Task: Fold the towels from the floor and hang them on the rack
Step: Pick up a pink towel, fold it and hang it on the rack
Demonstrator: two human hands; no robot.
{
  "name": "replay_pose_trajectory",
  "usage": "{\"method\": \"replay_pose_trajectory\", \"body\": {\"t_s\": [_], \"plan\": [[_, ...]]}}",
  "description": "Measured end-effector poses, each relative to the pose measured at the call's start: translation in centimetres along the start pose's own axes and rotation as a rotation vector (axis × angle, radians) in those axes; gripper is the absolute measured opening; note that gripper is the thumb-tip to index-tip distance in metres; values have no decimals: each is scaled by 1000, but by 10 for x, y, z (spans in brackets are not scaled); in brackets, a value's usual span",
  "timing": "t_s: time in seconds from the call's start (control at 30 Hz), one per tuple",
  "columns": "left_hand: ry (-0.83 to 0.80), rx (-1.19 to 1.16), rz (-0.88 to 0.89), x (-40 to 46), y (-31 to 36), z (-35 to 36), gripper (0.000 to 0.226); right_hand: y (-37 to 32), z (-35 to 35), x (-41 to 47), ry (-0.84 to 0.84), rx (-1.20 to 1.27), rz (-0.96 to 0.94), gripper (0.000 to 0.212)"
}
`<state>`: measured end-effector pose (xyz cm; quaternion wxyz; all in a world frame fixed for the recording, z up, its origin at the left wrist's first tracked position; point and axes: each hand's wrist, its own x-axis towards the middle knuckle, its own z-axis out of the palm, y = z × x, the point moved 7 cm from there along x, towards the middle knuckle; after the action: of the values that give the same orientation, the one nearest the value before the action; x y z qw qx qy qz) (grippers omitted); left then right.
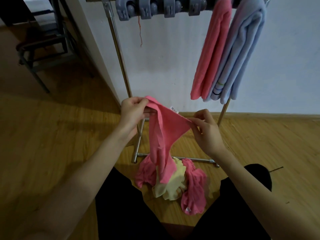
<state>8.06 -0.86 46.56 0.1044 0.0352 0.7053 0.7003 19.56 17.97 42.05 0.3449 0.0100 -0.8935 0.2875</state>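
Between both hands, the pink towel (161,134) hangs stretched by its top edge, left hand (131,111) and right hand (206,130) each pinching a corner to square it for folding. Below lies the floor pile (173,184); behind, the rack (119,54) carries two folded towels (230,54).

- held towel (161,135): plain pink, with a small white tag at its top edge
- floor pile (173,184): two pink towels and a pale yellow one between them
- hung pink towel (211,54): plain coral pink
- hung blue towel (242,54): light blue, with thin green, white and dark blue stripes near its lower end
- rack (119,54): silver metal
- clips (147,7) on the rack: grey
- floor (52,127): yellow-brown wood grain
- wall (164,58): white
- trousers (124,205): black
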Motion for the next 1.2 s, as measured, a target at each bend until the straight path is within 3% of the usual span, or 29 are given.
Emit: {"method": "replay_pose_trajectory", "body": {"t_s": [0.17,0.27,0.43,0.63,0.83,1.07,1.2], "plan": [[-2,-12,-8,2,6,-1,14,-25,-3,-13,43,-41,-226,16],[-24,-6,-2,0,9,2,15,-28,11,-18,-71,-86,-310,13],[-43,8,-6,-6,9,9,14,-11,37,-16,-279,-6,-192,20],[-48,-8,-6,-10,9,14,14,-15,36,-17,-325,258,-24,16],[-32,-34,9,-11,11,16,14,-19,40,-16,-262,328,38,25],[7,-87,-1,-3,13,8,16,-12,31,-9,-132,328,104,13],[22,-5,11,8,13,-8,16,-1,8,2,-60,318,132,12]]}}
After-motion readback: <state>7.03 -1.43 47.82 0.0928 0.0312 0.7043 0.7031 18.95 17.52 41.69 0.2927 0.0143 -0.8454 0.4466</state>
